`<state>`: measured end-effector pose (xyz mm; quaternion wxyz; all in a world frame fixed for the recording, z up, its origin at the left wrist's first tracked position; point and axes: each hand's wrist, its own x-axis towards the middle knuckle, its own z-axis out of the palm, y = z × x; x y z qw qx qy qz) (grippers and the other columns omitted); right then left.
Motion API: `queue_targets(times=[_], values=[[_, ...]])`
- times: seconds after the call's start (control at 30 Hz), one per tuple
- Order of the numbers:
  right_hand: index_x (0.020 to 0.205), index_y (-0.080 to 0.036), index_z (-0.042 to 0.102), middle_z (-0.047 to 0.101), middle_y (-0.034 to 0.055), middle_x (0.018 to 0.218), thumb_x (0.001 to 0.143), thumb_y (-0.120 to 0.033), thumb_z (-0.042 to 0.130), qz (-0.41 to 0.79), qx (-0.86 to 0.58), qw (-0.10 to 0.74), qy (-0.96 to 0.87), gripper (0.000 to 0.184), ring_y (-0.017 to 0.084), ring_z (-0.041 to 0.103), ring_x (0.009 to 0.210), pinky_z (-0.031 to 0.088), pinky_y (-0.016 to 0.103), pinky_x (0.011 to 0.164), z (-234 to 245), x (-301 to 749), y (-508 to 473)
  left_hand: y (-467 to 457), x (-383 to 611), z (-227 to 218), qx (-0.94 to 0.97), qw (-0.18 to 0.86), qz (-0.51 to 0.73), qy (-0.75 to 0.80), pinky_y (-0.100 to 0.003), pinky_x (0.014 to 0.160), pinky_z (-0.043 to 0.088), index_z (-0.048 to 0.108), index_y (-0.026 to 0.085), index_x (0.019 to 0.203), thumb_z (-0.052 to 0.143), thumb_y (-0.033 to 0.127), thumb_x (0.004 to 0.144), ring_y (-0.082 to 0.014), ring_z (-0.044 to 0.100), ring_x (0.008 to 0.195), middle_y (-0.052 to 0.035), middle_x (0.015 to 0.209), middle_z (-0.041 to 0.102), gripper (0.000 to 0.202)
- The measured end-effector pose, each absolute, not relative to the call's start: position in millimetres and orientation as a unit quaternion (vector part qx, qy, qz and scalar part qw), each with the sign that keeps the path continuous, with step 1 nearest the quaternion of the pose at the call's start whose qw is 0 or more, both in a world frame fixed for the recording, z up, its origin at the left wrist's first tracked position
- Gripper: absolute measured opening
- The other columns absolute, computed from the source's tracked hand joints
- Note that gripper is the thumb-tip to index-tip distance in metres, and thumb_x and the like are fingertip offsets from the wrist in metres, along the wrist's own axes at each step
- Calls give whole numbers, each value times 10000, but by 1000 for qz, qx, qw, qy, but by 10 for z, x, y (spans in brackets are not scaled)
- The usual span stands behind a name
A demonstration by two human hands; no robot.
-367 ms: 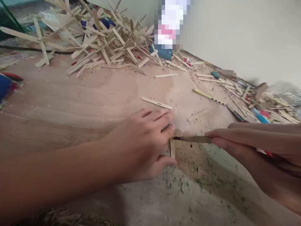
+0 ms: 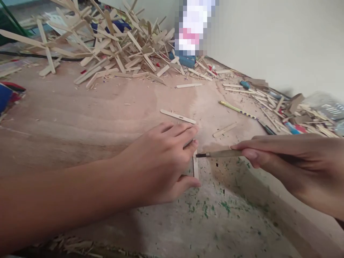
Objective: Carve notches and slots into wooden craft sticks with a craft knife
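My left hand (image 2: pixel 169 161) lies low over the table, thumb and fingertips pressing down a narrow wooden craft stick (image 2: pixel 196 168); part of the stick is hidden under the fingers. From the right, my right hand (image 2: pixel 292 165) grips a small carving chisel (image 2: pixel 223 153) by its light wooden handle. The chisel is held nearly level, and its dark flat tip touches the stick close to my left fingertips. Just beyond my left hand lies another craft stick (image 2: pixel 178 116) with a small slot cut in it.
A tangled heap of craft sticks (image 2: pixel 118 46) stands at the back left. A patterned yellow pencil (image 2: pixel 236 109) and a thin loose stick (image 2: pixel 225 129) lie past the chisel. More sticks and scraps (image 2: pixel 303 114) line the wall at right. Green marks spot the tabletop (image 2: pixel 204 222).
My right hand has turned slightly and shows more of its fingers, with the chisel tip still at the stick. My left hand holds nearly the same place; the view has shifted a little.
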<state>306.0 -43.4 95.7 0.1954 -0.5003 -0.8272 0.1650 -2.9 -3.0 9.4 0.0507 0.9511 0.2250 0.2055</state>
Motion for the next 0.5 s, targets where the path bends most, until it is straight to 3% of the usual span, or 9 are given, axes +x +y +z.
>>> queue_targets(times=[0.07,0.2,0.3,0.5], values=[[1126,-343,1019,977,-19,985,1123,-285,866,171,-512,213,-814,163,173,894,652,674,178,562,832,3176,-440,-42,-26,69,948,50,210,232,-555,1240,677,888,25,1419,848,660,1150,-440,804,1537,-286,1666,806,691],[1238,-379,1026,989,-1,1107,1151,-286,857,191,-526,242,-793,212,225,956,805,789,250,709,529,3357,-540,-62,-30,0,945,42,212,246,-538,1307,622,868,47,1493,764,676,1193,-415,759,1606,-259,1726,777,705],[1288,-378,1014,989,-12,1124,1165,-295,865,194,-525,241,-793,210,231,963,821,789,253,672,423,3398,-600,-62,-33,-21,946,40,209,247,-535,1335,600,870,56,1497,724,681,1209,-413,741,1629,-258,1755,756,703],[1194,-296,980,994,4,1166,1186,-208,786,140,-481,211,-840,213,207,968,855,809,253,845,746,3276,-587,-42,-28,22,947,39,211,239,-586,1301,644,882,41,1468,715,652,1220,-449,783,1576,-276,1714,778,680]])
